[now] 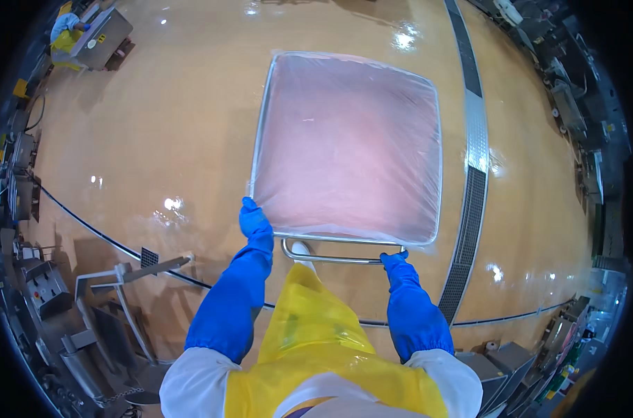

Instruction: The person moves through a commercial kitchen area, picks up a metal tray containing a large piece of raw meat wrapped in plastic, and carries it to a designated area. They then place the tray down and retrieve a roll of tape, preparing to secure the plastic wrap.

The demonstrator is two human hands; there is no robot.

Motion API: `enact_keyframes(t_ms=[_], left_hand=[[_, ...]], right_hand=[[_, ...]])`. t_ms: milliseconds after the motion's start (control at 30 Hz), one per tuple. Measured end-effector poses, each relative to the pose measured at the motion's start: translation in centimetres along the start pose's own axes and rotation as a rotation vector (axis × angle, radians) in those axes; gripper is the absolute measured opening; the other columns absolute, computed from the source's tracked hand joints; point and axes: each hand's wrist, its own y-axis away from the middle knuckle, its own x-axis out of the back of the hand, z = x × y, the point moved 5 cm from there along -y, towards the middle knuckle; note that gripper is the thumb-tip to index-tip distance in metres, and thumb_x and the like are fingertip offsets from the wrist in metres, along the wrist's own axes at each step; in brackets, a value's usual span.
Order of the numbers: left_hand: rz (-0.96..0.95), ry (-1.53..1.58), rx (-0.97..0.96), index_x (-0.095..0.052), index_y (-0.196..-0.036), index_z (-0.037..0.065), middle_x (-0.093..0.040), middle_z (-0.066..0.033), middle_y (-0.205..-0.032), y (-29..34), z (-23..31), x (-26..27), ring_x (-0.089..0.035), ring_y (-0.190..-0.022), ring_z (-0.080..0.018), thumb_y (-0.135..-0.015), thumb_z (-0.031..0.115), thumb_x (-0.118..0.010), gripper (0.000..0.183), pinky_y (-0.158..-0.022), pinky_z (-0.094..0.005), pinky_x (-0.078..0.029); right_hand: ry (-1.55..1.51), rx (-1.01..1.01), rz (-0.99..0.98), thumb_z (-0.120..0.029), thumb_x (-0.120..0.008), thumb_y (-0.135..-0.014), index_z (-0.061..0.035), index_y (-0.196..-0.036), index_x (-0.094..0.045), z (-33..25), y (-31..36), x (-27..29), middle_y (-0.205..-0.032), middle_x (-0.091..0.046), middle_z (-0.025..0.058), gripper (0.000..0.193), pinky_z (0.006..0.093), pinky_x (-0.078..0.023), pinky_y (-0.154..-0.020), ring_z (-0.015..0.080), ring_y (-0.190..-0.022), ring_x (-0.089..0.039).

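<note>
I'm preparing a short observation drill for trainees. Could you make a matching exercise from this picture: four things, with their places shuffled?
Things
1. Left hand in a long blue glove
2. Right hand in a long blue glove
3. Thin translucent plastic sheet
4. Long, narrow metal drain strip

Places
A. Along the floor, to the right of the square metal-framed cart
B. At the cart's near left corner
C. Over the cart's top
D. At the right end of the silver metal handle bar

Pairs: 1-B, 2-D, 3-C, 4-A
</note>
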Motion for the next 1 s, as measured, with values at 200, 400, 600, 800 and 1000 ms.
enact_keyframes(t_ms=[200, 400, 600, 800, 1000], left_hand=[[-0.038, -0.024, -0.039, -0.063, -0.076, 0.0, -0.06, -0.0145, -0.065, -7.3, 10.8, -9.6, -0.054, -0.059, -0.0273, -0.098, 0.06, -0.036, 0.069, -0.057, -0.0456, -0.042], [-0.175, 0.058, -0.065, -0.063, -0.077, 0.002, -0.055, -0.0055, -0.063, -15.7, 18.1, -18.5, -0.046, -0.058, -0.0186, -0.098, 0.06, -0.038, 0.067, -0.055, -0.0402, -0.04], [-0.212, 0.199, -0.087, -0.063, -0.08, 0.001, -0.058, -0.0068, -0.066, -22.8, 25.3, -26.2, -0.048, -0.061, -0.0203, -0.099, 0.056, -0.041, 0.062, -0.059, -0.0397, -0.042], [-0.421, 0.006, -0.231, -0.061, -0.114, -0.001, -0.066, -0.0151, -0.104, -29.4, 30.9, -28.7, -0.063, -0.093, -0.0264, -0.096, 0.042, -0.056, 0.048, -0.086, -0.038, -0.049], [-0.3, 0.02, -0.202, -0.052, -0.129, -0.003, -0.061, -0.0127, -0.118, -45.8, 30.8, -15.5, -0.059, -0.1, -0.0185, -0.098, 0.023, -0.056, 0.041, -0.087, -0.0307, -0.049]], right_hand=[[-0.099, -0.126, -0.008, -0.034, -0.075, -0.078, -0.0084, -0.147, 0.01, -8.7, -5.4, 2.3, -0.087, -0.066, 0.0176, 0.112, 0.044, -0.051, -0.06, 0.0243, -0.067, -0.063], [-0.142, -0.227, -0.135, -0.041, -0.076, -0.075, -0.0025, -0.147, 0.016, -22.7, -3.9, 5.9, -0.103, -0.064, 0.0211, 0.123, 0.0447, -0.05, -0.085, 0.0307, -0.087, -0.065], [0.048, -0.254, -0.015, -0.042, -0.071, -0.079, -0.0057, -0.15, 0.009, -28.6, -15.5, 3.8, -0.127, -0.056, 0.0233, 0.112, 0.0481, -0.042, -0.1, 0.0319, -0.119, -0.055], [0.285, -0.544, 0.606, -0.039, -0.062, -0.088, -0.0129, -0.153, -0.001, -30.7, -23.1, 2.8, -0.128, -0.059, 0.017, 0.092, 0.0521, -0.045, -0.095, 0.0279, -0.117, -0.058], [0.191, -0.085, 0.022, -0.042, -0.051, -0.09, -0.0071, -0.137, -0.049, -53.5, -15.7, 0.3, -0.137, -0.051, 0.0214, 0.059, 0.0459, -0.042, -0.102, 0.0435, -0.124, -0.05]])
